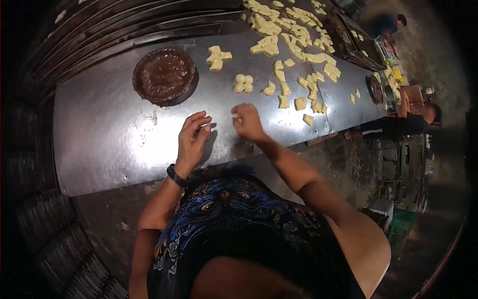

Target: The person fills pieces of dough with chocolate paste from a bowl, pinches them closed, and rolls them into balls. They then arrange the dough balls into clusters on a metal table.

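My left hand (193, 139), with a dark band on its wrist, hovers over the metal table, its fingers bent and apart from the thumb, with nothing visible in it. To its right, my right hand (248, 122) is curled inward, thumb close to the fingers; whatever lies within its grip is too small or hidden to make out. Just beyond the hands sits a cluster of small round dough balls (244, 83). Farther left are a cross-shaped group of dough pieces (218, 58) and a round pan of glossy dark brown filling (165, 74). A small dough lump (269, 88) lies right of the balls.
Many cut dough pieces (312, 85) spread over the right part of the metal table (94, 134). Dark stacked trays (124, 30) line the far left edge. Another tray (348, 37) stands at the back right. A co-worker (403, 122) is at the table's far right end, near a second brown-filled bowl (374, 89).
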Action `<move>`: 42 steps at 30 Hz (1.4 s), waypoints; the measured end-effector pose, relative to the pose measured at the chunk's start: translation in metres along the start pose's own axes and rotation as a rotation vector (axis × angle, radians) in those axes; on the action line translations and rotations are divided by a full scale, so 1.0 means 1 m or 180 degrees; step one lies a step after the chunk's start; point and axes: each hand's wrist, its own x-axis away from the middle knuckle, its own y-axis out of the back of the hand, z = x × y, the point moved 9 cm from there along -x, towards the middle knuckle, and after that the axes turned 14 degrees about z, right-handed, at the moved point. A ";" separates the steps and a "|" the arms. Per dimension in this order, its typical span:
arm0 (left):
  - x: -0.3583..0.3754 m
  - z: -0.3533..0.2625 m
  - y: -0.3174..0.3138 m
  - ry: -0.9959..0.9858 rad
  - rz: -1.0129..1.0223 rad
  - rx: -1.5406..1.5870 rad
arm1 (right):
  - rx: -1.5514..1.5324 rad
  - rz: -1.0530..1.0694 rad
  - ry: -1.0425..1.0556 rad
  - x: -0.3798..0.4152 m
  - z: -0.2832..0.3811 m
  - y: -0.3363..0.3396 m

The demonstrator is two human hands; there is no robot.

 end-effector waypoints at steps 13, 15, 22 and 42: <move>0.063 0.051 -0.043 0.0582 -0.1345 0.0686 | -0.0080 0.0199 0.0543 0.020 -0.025 0.022; 0.068 0.044 -0.057 0.0580 -0.1365 0.0437 | -0.0067 0.0849 0.0984 0.047 -0.005 0.027; 0.107 0.043 -0.053 0.0758 -0.1835 0.0431 | -0.0849 0.1229 0.0660 -0.022 -0.010 0.085; 0.042 -0.013 0.085 0.0125 -0.0712 0.0591 | 0.0729 0.0554 0.0113 -0.181 -0.037 0.041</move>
